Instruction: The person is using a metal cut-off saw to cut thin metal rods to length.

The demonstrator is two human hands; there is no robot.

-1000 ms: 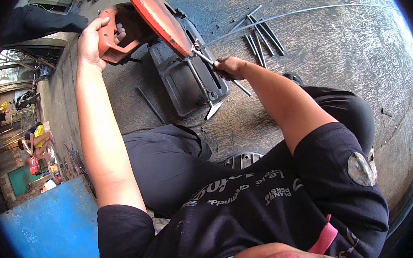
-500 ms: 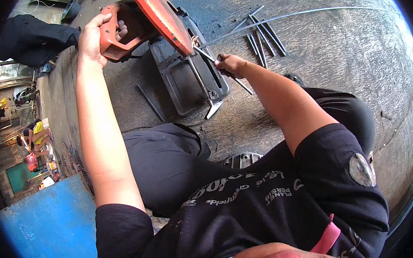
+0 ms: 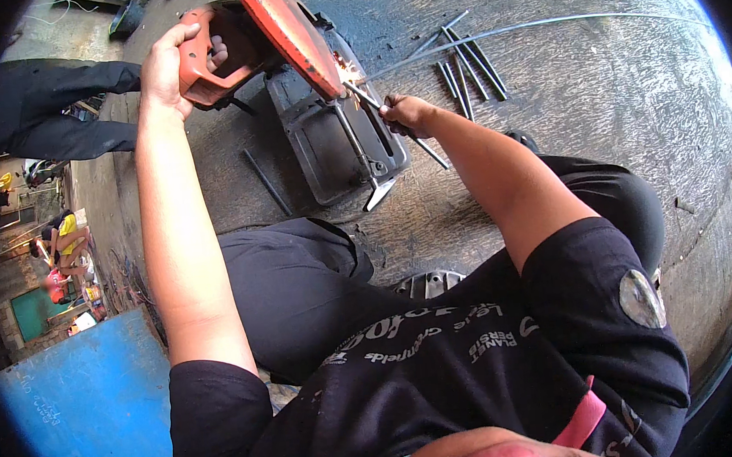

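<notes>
My left hand (image 3: 167, 73) is closed around the orange D-shaped handle of a chop saw (image 3: 201, 80), up and to the left. The saw's orange round guard (image 3: 287, 40) tilts over its dark metal base (image 3: 324, 168) and hides the disc. Bright sparks (image 3: 346, 68) spray from beside the guard's lower edge. My right hand (image 3: 407, 115) grips a thin metal rod (image 3: 434, 153) over the base's right side. The rod's far end reaches the sparks, and its near end sticks out past my fist.
Several cut metal rods (image 3: 467, 64) lie on the floor beyond my right hand, and another rod (image 3: 268, 183) lies left of the base. A long thin strip (image 3: 538, 22) curves off right. Someone in dark trousers (image 3: 61, 110) stands left. A blue panel (image 3: 86, 409) is lower left.
The sparks have grown brighter and wider. The person at the left has shifted nearer, both legs now showing. My hands have hardly moved.
</notes>
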